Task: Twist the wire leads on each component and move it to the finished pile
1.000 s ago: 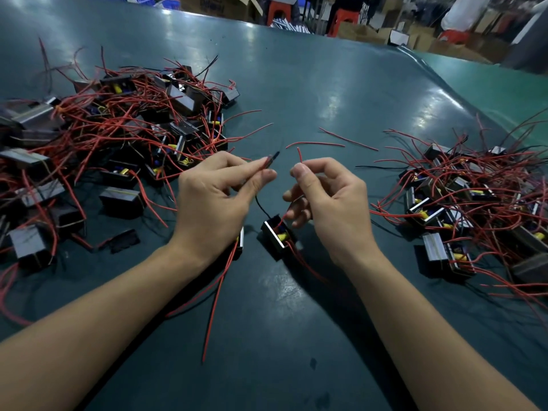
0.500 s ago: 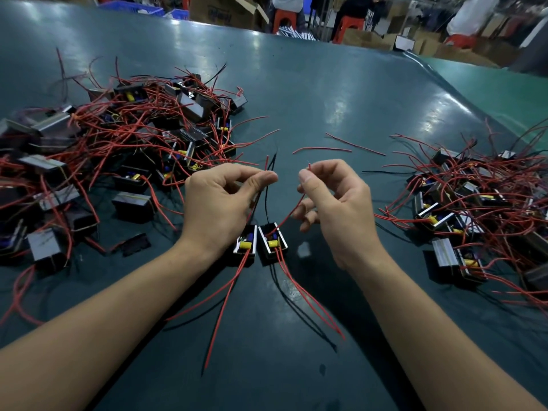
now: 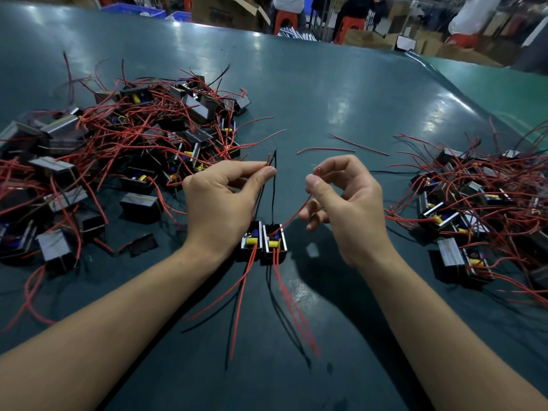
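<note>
Two small black parts (image 3: 264,240) sit side by side on the green table (image 3: 326,93), between the wrists, each with a yellow piece and red and black wires trailing toward the viewer. The left hand (image 3: 221,203) pinches a red and a black wire end (image 3: 271,161) between thumb and forefinger. The right hand (image 3: 347,209) pinches a red wire (image 3: 296,213) rising from the right part. Tangled piles lie left (image 3: 124,155) and right (image 3: 480,203). No writing is readable.
</note>
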A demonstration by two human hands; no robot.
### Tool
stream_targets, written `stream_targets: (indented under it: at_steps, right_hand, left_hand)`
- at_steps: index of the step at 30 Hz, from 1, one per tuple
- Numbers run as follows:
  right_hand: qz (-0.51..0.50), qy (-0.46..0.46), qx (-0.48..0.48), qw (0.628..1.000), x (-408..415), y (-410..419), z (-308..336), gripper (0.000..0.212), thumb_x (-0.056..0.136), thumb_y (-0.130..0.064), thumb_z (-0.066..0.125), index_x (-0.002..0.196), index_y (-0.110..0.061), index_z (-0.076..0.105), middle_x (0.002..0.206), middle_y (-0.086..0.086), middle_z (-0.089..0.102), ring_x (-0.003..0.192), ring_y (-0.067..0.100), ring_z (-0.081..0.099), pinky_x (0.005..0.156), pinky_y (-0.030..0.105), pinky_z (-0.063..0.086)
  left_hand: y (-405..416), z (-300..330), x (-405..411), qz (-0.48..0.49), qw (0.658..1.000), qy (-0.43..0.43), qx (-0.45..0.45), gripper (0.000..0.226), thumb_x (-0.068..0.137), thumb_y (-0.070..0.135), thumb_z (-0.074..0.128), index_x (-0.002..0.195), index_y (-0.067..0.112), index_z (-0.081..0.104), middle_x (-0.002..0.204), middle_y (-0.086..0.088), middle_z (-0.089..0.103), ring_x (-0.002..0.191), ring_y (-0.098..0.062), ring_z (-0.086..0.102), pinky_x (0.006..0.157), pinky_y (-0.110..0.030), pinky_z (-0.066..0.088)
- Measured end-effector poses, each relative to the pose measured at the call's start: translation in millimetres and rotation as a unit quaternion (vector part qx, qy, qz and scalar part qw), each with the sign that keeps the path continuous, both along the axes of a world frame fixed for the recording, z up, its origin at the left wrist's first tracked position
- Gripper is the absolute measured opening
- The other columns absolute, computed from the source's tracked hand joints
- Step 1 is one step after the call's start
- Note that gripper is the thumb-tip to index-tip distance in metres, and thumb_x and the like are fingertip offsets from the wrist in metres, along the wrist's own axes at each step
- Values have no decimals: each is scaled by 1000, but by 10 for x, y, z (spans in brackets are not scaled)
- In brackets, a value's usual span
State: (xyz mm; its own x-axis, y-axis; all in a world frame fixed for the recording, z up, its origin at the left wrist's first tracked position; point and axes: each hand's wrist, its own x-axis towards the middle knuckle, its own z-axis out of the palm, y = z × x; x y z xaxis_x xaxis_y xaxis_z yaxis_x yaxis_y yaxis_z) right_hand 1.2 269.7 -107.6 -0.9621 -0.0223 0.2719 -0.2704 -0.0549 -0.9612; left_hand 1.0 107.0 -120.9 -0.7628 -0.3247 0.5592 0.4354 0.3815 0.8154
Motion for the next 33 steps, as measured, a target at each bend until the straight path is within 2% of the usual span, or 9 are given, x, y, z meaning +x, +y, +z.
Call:
stream_targets:
  at_steps: [4, 7, 13, 18, 21, 26, 28, 31, 33]
  right_hand:
    - [6, -14, 2, 1000, -14, 0, -9, 18, 91, 0, 63, 85, -14, 53, 82, 3, 58, 47, 22, 62, 40, 25, 47]
    - [10, -26, -8, 1000, -14, -2, -12, 18, 91, 0, 63, 83, -14, 53, 83, 6, 56, 47, 23, 62, 41, 26, 48]
    - [35, -21, -25, 999, 19, -2, 32, 13, 87, -6, 65, 83, -14, 55, 80, -1, 57, 49, 24, 63, 42, 26, 48]
    - [47, -2, -8, 999, 41, -27, 47, 17, 90, 4, 62, 89, -11, 56, 81, 0, 59, 49, 22, 63, 44, 26, 50]
    - [55, 7, -17, 998, 42, -20, 49, 17, 90, 5, 61, 88, -11, 56, 78, -1, 60, 51, 19, 63, 46, 27, 51]
    - [83, -20, -56, 995, 37, -13, 35, 14, 91, 5, 58, 86, -7, 55, 81, 8, 59, 61, 26, 67, 56, 30, 56]
    - [78, -21, -57, 995, 32, -27, 23, 14, 91, 7, 59, 86, -7, 56, 82, 7, 60, 65, 23, 67, 62, 32, 57]
    - [89, -19, -49, 995, 16, -12, 14, 11, 89, 3, 62, 88, -8, 60, 82, 1, 63, 71, 19, 68, 69, 29, 57]
    - [97, -5, -16, 995, 8, 17, 25, 10, 86, -4, 68, 92, -10, 64, 82, -1, 63, 75, 17, 66, 72, 27, 55]
  left_hand:
    - [23, 3, 30, -5, 998, 46, -35, 10, 86, 22, 75, 93, 16, 76, 79, 11, 71, 60, -6, 60, 56, -15, 43]
    - [40, -8, 44, -25, 998, 24, -49, 9, 89, 24, 71, 90, 15, 75, 78, 9, 72, 60, -6, 61, 55, -16, 41]
    - [35, 21, 54, -33, 997, 25, -65, 8, 87, 18, 71, 86, 11, 68, 82, 3, 68, 72, -17, 62, 63, -36, 50]
    - [7, 59, 89, -64, 973, 123, -185, 5, 84, 10, 74, 84, 7, 70, 81, 8, 62, 75, -20, 56, 68, -26, 44]
    - [19, 36, 94, -120, 968, 93, -200, 5, 84, 13, 74, 87, 10, 71, 79, 10, 63, 75, -16, 59, 69, -23, 44]
    - [47, 24, 82, -137, 984, 24, -107, 4, 89, 15, 69, 89, 13, 66, 79, 12, 66, 73, -2, 63, 69, -23, 51]
    - [54, 26, 86, -159, 983, 5, -87, 5, 89, 15, 67, 89, 15, 63, 79, 12, 65, 71, -5, 66, 68, -22, 54]
    - [49, 13, 88, -158, 983, -19, -96, 7, 88, 21, 68, 85, 18, 63, 71, 1, 66, 61, -18, 63, 60, -36, 52]
    - [35, 12, 84, -150, 982, -17, -118, 8, 87, 20, 71, 84, 15, 66, 73, -3, 67, 63, -20, 60, 62, -38, 49]
